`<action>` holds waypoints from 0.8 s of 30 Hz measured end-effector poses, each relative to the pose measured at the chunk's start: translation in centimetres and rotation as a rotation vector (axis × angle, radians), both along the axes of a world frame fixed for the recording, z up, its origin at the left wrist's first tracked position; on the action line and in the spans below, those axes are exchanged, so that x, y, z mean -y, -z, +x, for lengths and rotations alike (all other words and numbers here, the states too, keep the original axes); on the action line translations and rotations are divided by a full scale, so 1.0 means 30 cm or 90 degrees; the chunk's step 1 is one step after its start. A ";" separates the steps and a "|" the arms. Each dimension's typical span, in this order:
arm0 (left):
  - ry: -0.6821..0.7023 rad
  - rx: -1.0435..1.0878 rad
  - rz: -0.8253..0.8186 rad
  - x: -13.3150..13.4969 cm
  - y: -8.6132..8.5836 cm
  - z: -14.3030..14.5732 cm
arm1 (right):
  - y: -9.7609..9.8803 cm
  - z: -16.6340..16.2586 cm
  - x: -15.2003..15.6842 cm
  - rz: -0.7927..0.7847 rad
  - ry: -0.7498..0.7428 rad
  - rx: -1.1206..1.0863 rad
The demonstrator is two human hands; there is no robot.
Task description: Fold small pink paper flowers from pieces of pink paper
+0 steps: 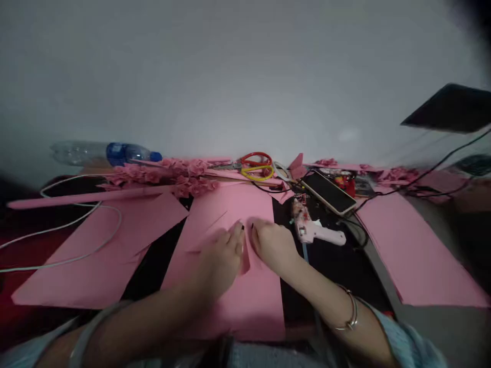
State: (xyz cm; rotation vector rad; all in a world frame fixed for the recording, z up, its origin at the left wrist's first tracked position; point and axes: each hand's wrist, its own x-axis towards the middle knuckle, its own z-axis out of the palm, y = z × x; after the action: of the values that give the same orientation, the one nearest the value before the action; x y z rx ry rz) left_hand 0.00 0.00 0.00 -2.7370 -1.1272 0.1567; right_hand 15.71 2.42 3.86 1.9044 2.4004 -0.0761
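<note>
A large pink paper sheet (226,317) lies in front of me on the black tabletop. Over its middle, a small folded piece of pink paper (246,261) stands between my two hands. My left hand (222,258) has its fingers pressed together on the left side of that piece. From the right, my right hand (275,246) is curled closed against the same piece, its fingertips partly hidden. Left of the hands, a loose cut piece of pink paper (207,232) rests on the sheet. A pink-and-white glue gun (316,230) lies right of my right hand.
Scissors with red and yellow handles (257,166), pink paper flowers (184,174) and a plastic bottle (111,152) line the wall. A phone (328,191) lies beyond the glue gun. More pink sheets (418,250) lie at right. A white cable (99,248) loops at left.
</note>
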 end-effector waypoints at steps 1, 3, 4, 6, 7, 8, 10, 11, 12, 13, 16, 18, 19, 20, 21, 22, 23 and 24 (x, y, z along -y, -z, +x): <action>0.002 0.005 0.005 0.001 0.000 -0.002 | 0.002 -0.004 0.001 -0.002 0.000 0.002; 0.005 0.019 0.015 0.002 0.002 -0.005 | 0.006 -0.011 0.002 -0.004 0.001 0.004; 0.005 0.028 0.019 0.002 0.005 -0.007 | 0.008 -0.012 0.003 -0.003 0.001 0.004; 0.001 0.051 0.028 0.002 0.012 -0.011 | 0.012 -0.011 0.005 0.000 0.003 0.002; 0.000 0.065 0.031 0.002 0.016 -0.013 | 0.014 -0.008 0.005 0.002 0.005 -0.003; -0.002 0.081 0.036 0.001 0.019 -0.015 | 0.016 -0.004 0.004 0.005 0.007 -0.011; -0.013 0.120 0.043 -0.003 0.021 -0.018 | 0.021 0.008 0.000 0.014 0.012 -0.039; -0.022 0.141 0.045 -0.007 0.020 -0.020 | 0.023 0.015 -0.004 0.020 0.013 -0.058; -0.027 0.166 0.041 -0.012 0.017 -0.023 | 0.025 0.022 -0.007 0.027 0.012 -0.080; -0.025 0.196 0.033 -0.018 0.012 -0.025 | 0.028 0.029 -0.011 0.036 0.009 -0.107; -0.050 0.335 -0.038 -0.040 -0.007 -0.032 | 0.039 0.047 -0.022 0.076 -0.012 -0.218; -0.119 0.457 -0.115 -0.056 -0.023 -0.036 | 0.048 0.055 -0.025 0.107 -0.034 -0.317; -0.150 0.512 -0.170 -0.062 -0.031 -0.037 | 0.052 0.057 -0.026 0.119 -0.044 -0.370; -0.172 0.564 -0.230 -0.069 -0.040 -0.037 | 0.055 0.058 -0.026 0.126 -0.052 -0.421; -0.191 0.610 -0.285 -0.074 -0.047 -0.038 | 0.057 0.059 -0.026 0.127 -0.059 -0.469; -0.207 0.649 -0.329 -0.079 -0.055 -0.039 | 0.058 0.059 -0.025 0.122 -0.064 -0.511; -0.223 0.683 -0.365 -0.084 -0.061 -0.039 | 0.058 0.059 -0.025 0.113 -0.070 -0.548; -0.237 0.710 -0.392 -0.088 -0.067 -0.040 | 0.058 0.059 -0.025 0.098 -0.076 -0.581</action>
State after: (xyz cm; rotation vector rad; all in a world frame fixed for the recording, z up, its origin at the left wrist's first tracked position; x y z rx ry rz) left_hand -1.21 2.64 2.02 -3.0719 -2.1085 -1.3417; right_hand 17.48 3.18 2.13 2.0752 3.1153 -0.9723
